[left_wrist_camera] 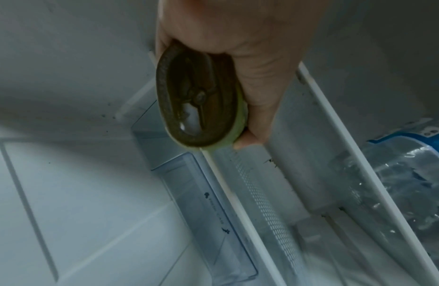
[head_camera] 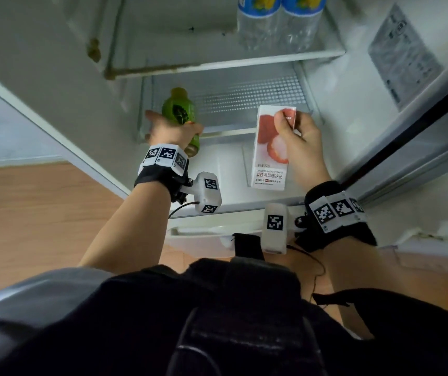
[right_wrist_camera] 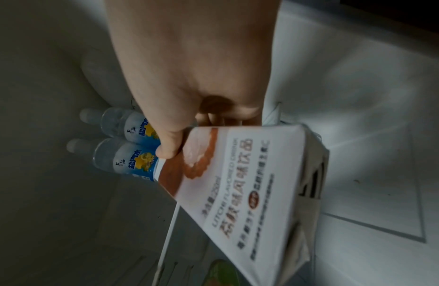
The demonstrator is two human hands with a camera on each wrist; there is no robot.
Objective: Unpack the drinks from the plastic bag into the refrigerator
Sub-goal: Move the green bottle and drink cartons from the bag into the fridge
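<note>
My left hand (head_camera: 172,128) grips a green tea bottle (head_camera: 180,111) inside the open refrigerator, near the left end of the middle shelf (head_camera: 233,131). The left wrist view shows the bottle's brown base (left_wrist_camera: 198,98) with my fingers (left_wrist_camera: 257,108) curled round it. A white lychee drink carton (head_camera: 270,156) is held in my right hand (head_camera: 296,130) above the lower shelf (head_camera: 233,202), right of the bottle. The right wrist view shows the carton (right_wrist_camera: 247,185) pinched near its top by my thumb (right_wrist_camera: 170,143).
Two clear water bottles with blue labels (head_camera: 278,20) stand on the upper shelf (head_camera: 231,63); they also appear in the right wrist view (right_wrist_camera: 125,147). The refrigerator door (head_camera: 412,85) stands open on the right. Wooden floor (head_camera: 35,213) lies on the left.
</note>
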